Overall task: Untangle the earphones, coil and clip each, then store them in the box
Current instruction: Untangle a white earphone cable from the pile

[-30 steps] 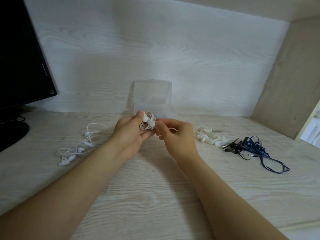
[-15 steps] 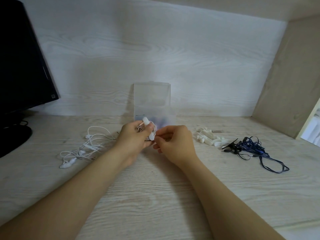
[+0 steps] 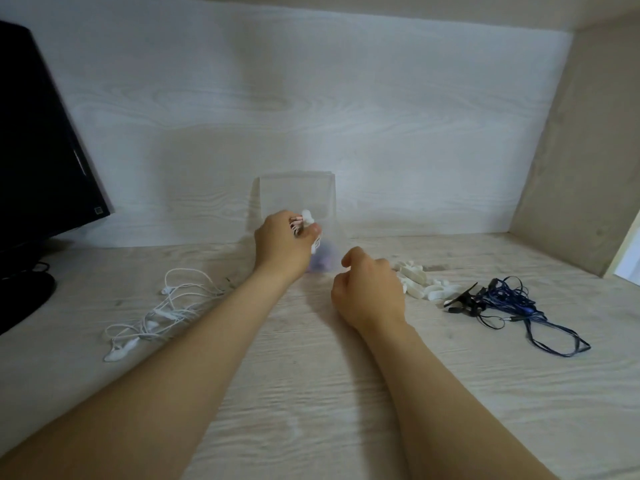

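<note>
Earphones in white, wound into a small coil (image 3: pixel 304 222) with a white clip on it, sit in the left hand (image 3: pixel 282 247), whose thumb and curled fingers pinch the bundle. That hand is raised at the back edge of the pale wood-grain bench (image 3: pixel 311 393), right in front of the clear plastic box (image 3: pixel 298 194), whose see-through lid stands upright against the back wall. The coil is level with the lower part of the lid, above the box's base. Inside the base lies something bluish-purple (image 3: pixel 323 261), too blurred to name.

The right hand (image 3: pixel 369 292) is apart from the left, lower and nearer the person, just off the box's front right corner. Its fingers are loosely curled and it holds nothing.

Toward the left edge of the bench a second set of white earphones (image 3: pixel 166 306) lies in a loose tangle, its cable spread in open loops. Toward the right edge a dark blue set of earphones (image 3: pixel 512 303) lies knotted — one long loop trails toward the front edge — with a black clip (image 3: pixel 462 299) touching its left side. Between that clip and the right hand is a small heap of white plastic clips (image 3: pixel 420 285).

At the far left a black monitor (image 3: pixel 38 150) stands on a dark round base (image 3: pixel 24 296), well apart from both hands.
</note>
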`<state>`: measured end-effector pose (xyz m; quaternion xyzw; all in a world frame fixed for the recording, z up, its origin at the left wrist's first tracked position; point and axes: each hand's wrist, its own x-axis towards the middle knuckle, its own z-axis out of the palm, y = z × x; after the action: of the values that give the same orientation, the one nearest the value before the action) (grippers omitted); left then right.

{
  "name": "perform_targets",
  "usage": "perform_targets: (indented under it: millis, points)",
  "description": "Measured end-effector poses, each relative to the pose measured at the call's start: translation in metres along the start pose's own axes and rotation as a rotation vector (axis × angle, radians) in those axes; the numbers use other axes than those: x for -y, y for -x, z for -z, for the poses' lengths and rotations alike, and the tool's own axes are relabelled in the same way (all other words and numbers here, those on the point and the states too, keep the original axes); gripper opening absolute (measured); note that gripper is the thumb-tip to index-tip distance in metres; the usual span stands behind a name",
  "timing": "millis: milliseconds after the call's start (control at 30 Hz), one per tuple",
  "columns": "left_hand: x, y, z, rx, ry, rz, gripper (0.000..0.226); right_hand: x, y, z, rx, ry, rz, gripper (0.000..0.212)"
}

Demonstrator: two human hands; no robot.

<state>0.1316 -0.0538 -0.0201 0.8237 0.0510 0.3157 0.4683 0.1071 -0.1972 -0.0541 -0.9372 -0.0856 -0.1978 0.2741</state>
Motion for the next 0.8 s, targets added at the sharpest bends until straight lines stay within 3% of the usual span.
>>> perform_targets:
  millis: [67,233,333,433,500,800]
  points:
    - [-0.007,-0.013,-0.014,0.005,-0.041,-0.039,0.023,0.001,-0.005,-0.003,0.045,0.101,0.042,0.009]
    - [-0.013,-0.046,-0.039,-0.029,-0.141,-0.078,0.026,-0.004,-0.019,-0.01,0.03,0.142,0.047,0.008]
    - [-0.006,-0.061,-0.05,0.012,-0.192,-0.006,0.034,-0.008,-0.025,-0.013,0.019,0.106,0.004,0.024]
    - [0.002,-0.067,-0.063,0.094,-0.335,0.028,0.03,-0.013,-0.03,-0.014,0.013,0.054,-0.015,0.027]
    - [0.005,-0.067,-0.068,0.094,-0.397,0.025,0.042,-0.016,-0.031,-0.015,-0.003,0.021,-0.03,0.027]
    - [0.009,-0.059,-0.067,0.114,-0.539,-0.157,0.052,-0.019,-0.034,-0.021,0.002,0.013,-0.034,0.016]
